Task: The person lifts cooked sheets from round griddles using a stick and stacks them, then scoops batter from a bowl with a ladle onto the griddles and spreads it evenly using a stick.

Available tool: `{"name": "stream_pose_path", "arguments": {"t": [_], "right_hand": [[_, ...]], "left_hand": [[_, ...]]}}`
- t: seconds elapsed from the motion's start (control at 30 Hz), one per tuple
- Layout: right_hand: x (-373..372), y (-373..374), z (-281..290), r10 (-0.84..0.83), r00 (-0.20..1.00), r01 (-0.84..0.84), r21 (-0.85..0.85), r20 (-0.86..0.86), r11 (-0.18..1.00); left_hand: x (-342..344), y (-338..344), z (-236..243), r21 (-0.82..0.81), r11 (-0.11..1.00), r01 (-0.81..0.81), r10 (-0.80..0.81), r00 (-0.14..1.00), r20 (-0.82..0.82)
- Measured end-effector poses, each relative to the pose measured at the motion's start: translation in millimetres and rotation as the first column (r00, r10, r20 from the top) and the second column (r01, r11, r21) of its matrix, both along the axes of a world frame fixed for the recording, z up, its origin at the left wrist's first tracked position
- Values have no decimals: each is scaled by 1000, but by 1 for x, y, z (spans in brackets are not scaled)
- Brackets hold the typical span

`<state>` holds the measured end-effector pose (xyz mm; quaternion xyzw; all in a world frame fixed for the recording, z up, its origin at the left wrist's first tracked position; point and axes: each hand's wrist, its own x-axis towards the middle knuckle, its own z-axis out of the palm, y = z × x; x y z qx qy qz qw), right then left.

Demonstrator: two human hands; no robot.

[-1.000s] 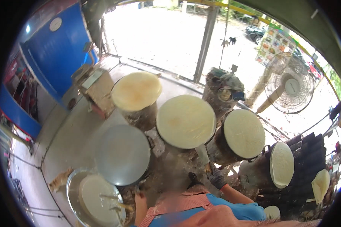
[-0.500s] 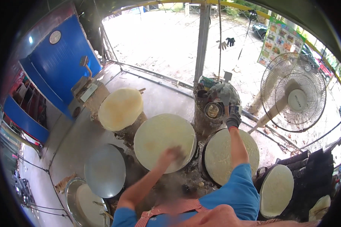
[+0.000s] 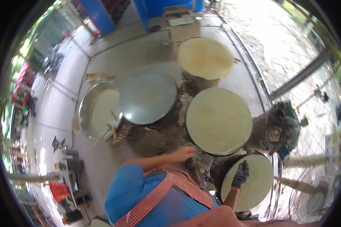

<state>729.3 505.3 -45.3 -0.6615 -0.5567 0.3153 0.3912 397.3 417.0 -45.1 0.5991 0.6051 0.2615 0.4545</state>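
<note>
My bare left hand (image 3: pixel 185 153) is curled closed near the front edge of the middle round pan, apart from the pale flat sheet of batter (image 3: pixel 219 121) on it. Whatever those fingers may hold is hidden. My right hand (image 3: pixel 241 174), in a dark grey glove, is over the right pan, its fingers stretched out with nothing visible in them. Beneath it lies another thin pale round sheet (image 3: pixel 255 189). Left of the middle pan sits a round pan under a shiny grey lid (image 3: pixel 148 97). Further left, a metal basin (image 3: pixel 83 126) holds pale batter and some handled utensils.
A browned round sheet (image 3: pixel 206 58) rests on a stand at the back. Beyond the right pan is a sooty post-like stand (image 3: pixel 263 126) with a jar (image 3: pixel 273 135) on top. A standing fan (image 3: pixel 314 202) is at the lower right.
The view has swung left. My left hand has come off the middle sheet toward my body. My right hand has drawn back from the stand and no longer holds the spatula.
</note>
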Motion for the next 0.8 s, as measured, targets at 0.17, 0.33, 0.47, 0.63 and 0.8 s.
{"name": "stream_pose_path", "arguments": {"t": [0.17, 0.33, 0.47, 0.63, 0.8], "right_hand": [[-178, -8, 21, 633, 771, -636, 39, 67, 770], [-375, -65, 20, 940, 261, -958, -61, 219, 280], [-552, -148, -21, 933, 7, -971, -222, 360, 93], [-704, -248, -102, 883, -274, -717, -693, 380, 76], [-772, -238, -88, 888, -112, -612, -735, 447, 292]], "left_hand": [[-159, -196, 19, 203, 676, -709, 713, 558, -425], [-275, -301, 60, 517, 460, -721, 734, -18, -679], [-370, -348, -10, 355, 524, -774, 477, -79, -876], [-446, -363, -77, -229, 481, -846, 198, 359, -912], [-521, -396, -96, -109, 686, -719, 194, 325, -926]]}}
